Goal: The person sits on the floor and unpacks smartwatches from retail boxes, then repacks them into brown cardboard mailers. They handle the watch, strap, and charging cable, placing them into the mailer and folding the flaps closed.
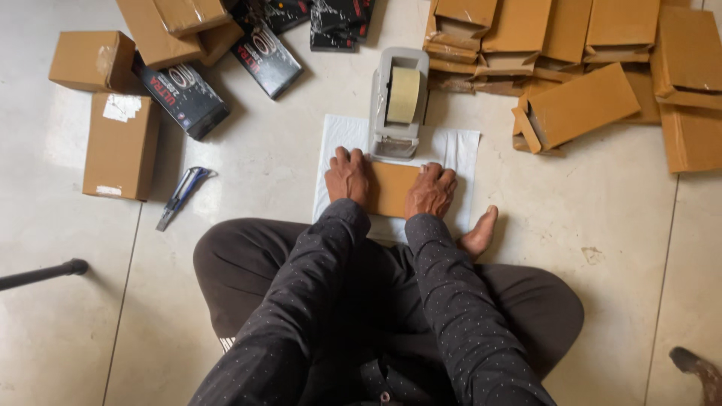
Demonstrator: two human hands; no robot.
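Observation:
A small flat brown cardboard box point(392, 188) lies on a white sheet point(460, 147) on the tiled floor in front of my crossed legs. My left hand point(347, 175) presses its left end and my right hand point(430, 190) presses its right end, fingers curled over the edges. Just beyond the box stands a grey tape dispenser point(397, 101) with a roll of tan tape.
A utility knife point(183, 192) lies on the floor to the left. Brown boxes point(120, 144) and black printed boxes point(184, 98) sit at the upper left. Several flat brown boxes point(583, 105) are piled at the upper right. A dark rod point(41, 275) lies at the far left. My bare foot point(479, 234) rests right of the sheet.

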